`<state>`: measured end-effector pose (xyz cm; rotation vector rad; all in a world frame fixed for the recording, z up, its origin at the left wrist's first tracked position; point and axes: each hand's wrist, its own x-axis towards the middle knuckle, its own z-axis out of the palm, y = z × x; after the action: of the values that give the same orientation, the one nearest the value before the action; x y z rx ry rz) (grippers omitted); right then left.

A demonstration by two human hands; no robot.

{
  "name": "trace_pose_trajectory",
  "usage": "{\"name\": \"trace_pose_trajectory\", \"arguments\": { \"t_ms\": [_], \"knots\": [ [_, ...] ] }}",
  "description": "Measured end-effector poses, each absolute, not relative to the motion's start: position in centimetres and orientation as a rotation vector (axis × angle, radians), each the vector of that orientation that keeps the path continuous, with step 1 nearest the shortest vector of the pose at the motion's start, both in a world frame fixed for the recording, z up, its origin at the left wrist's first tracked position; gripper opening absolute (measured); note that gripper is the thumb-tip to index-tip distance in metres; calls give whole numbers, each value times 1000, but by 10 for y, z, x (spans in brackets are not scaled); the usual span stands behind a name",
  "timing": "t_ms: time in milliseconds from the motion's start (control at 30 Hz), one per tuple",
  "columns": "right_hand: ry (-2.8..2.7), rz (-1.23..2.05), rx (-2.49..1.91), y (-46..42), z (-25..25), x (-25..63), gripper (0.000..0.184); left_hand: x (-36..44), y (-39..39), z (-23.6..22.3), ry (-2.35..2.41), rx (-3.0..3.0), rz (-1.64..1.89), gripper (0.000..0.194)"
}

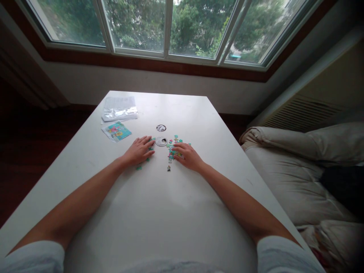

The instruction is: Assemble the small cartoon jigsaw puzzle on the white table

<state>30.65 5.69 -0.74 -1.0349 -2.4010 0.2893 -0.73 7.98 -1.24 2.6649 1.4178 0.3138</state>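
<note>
Pieces (171,153) of what looked like a small jigsaw, in green, pink and yellow, lay loose on the white surface (159,212), most of them in a cluster under and around the right hand (187,156). That hand rested palm down, fingers apart and slightly bent; the left hand (139,150) lay likewise over a few more, with green bits (138,168) showing beside it. Neither looked clenched, and no grip on anything could be seen. A single piece (168,168) sat apart, nearer the person.

The pieces seemed thin, light and fairly stiff, probably card, so they would likely slide easily under a fingertip; opposite edges looked the best hold, since the knobs might bend or tear if forced.

Between the hands was a round disc (161,141), its rim close to the left fingertips, with another dark-and-light disc (161,128) just beyond. Farther left lay a colourful picture card (117,131) and a clear plastic packet (120,108). No brand, label or writing could be read on any of them.
</note>
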Motion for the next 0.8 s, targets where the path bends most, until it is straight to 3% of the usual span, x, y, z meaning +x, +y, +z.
{"name": "trace_pose_trajectory", "arguments": {
  "t_ms": [533,800],
  "knots": [
    [-2429,258,-1006,58,-16,302,29,-19,40,2,1152,2739,335,58],
    [-2435,298,-970,60,-14,303,29,-21,28,-8,1294,2708,213,79]
  ]
}}
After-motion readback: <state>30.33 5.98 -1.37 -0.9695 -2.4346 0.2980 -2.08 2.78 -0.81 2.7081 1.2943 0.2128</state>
